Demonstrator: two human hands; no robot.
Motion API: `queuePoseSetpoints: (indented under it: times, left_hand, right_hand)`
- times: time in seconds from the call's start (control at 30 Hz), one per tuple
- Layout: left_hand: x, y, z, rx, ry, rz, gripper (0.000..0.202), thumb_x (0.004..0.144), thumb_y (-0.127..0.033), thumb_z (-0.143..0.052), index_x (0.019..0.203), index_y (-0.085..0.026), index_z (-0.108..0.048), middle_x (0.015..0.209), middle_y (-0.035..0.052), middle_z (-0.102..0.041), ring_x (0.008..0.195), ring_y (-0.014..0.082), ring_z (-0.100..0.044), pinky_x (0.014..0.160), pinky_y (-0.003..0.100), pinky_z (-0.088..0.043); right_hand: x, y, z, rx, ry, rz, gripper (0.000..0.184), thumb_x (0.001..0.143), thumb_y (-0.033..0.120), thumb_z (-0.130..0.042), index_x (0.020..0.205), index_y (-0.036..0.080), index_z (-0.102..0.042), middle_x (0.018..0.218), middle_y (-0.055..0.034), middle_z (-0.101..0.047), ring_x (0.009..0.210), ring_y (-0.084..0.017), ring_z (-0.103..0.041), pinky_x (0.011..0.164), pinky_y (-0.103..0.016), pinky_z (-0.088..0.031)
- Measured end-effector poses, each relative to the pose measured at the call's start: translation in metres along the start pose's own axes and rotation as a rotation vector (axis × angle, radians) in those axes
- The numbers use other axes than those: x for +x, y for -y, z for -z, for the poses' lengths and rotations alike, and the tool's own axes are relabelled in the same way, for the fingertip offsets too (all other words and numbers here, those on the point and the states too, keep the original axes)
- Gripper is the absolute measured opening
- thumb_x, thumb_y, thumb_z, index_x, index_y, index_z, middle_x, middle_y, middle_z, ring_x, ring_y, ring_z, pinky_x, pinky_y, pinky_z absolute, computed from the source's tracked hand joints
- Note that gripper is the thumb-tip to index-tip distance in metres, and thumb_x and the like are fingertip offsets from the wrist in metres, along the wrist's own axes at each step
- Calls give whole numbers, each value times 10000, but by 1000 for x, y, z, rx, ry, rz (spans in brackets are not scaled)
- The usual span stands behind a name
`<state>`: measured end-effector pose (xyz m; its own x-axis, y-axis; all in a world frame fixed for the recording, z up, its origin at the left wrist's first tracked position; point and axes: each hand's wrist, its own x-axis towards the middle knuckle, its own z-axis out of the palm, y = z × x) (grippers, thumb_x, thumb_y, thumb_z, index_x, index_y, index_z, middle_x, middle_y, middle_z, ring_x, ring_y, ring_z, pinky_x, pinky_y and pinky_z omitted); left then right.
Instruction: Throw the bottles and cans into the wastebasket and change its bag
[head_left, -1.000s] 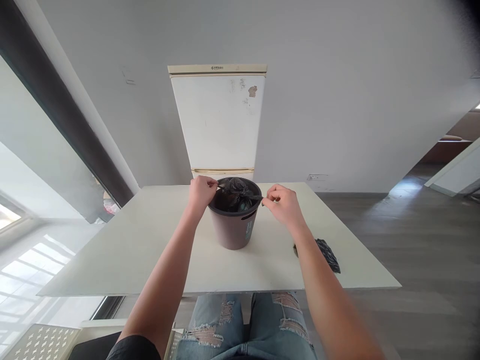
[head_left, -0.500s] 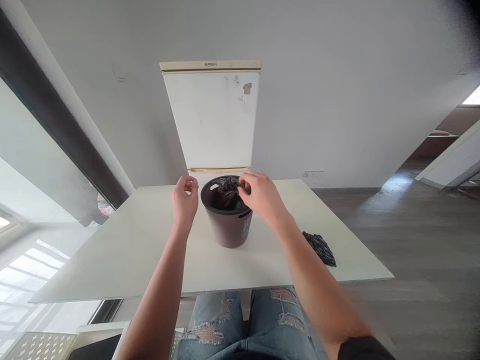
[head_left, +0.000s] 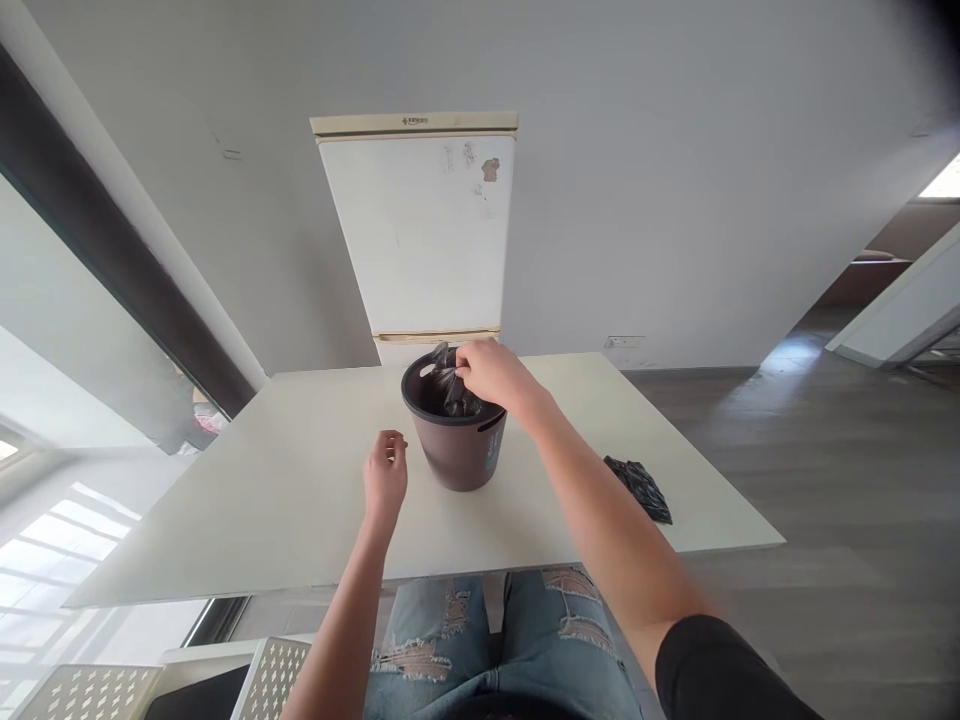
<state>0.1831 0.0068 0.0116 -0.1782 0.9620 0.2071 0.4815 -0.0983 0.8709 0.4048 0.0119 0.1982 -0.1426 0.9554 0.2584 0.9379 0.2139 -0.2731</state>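
A small brown bin (head_left: pixel 459 450) stands on the white table (head_left: pixel 300 500), with a black bin bag (head_left: pixel 450 385) bunched inside it. My right hand (head_left: pixel 486 372) reaches over the rim and is closed on the top of the bag. My left hand (head_left: pixel 385 480) hovers above the table just left of the bin, fingers loosely curled and holding nothing.
A folded black plastic bag (head_left: pixel 639 488) lies on the table to the right. A white fridge (head_left: pixel 416 235) stands against the wall behind the table. A perforated white chair back (head_left: pixel 270 680) is at the bottom left, by my knees in torn jeans.
My left hand let go of the bag and drew back toward me, beside the bin. My right hand moved across the bin and gathered the bag's top.
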Motion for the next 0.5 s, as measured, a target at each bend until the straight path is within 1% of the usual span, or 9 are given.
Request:
queuePoseSetpoints:
  times: [0.13,0.2,0.27,0.33,0.4,0.5]
  left_hand:
    - [-7,10,-16,1,57,14,135,955,-300,-490,1023,-245,-594,1012,61,-749,880,201,-720,690,276,-491]
    - [-11,20,-24,14,74,5,146,970,-301,-471,1039,-248,-588,1016,61,-744,871,198,-721,687,278,-494]
    - [-15,30,-32,31,84,-11,149,981,-295,-455,1046,-248,-580,1012,61,-739,863,197,-721,690,282,-498]
    - [-20,38,-38,51,91,-25,134,978,-269,-455,1036,-245,-574,989,63,-734,851,200,-717,701,291,-504]
    - [-25,45,-43,67,104,-40,122,951,-208,-468,1011,-241,-568,975,62,-730,841,203,-710,725,304,-508]
    - [-29,51,-48,91,119,-74,142,903,-136,-491,974,-238,-559,992,64,-722,867,213,-697,763,323,-507]
  right_hand:
    - [11,4,4,57,-153,54,177,987,137,-528,854,200,-626,1028,-101,-696,926,-231,-634,749,-329,-439]
    - [17,5,8,115,-227,68,173,1002,142,-509,881,204,-615,1056,-94,-684,931,-227,-624,778,-335,-452]
    - [23,7,15,168,-330,77,167,1009,144,-500,895,211,-603,1059,-83,-673,917,-223,-615,810,-343,-463]
    - [29,8,25,206,-453,80,159,1012,143,-498,908,218,-590,1057,-76,-662,906,-222,-607,851,-354,-472]
    - [35,6,37,237,-564,94,160,1022,145,-487,923,226,-582,1054,-72,-654,922,-223,-604,893,-366,-479]
    - [39,-2,59,280,-714,133,163,1058,211,-467,953,237,-589,1032,-71,-652,963,-231,-607,930,-390,-493]
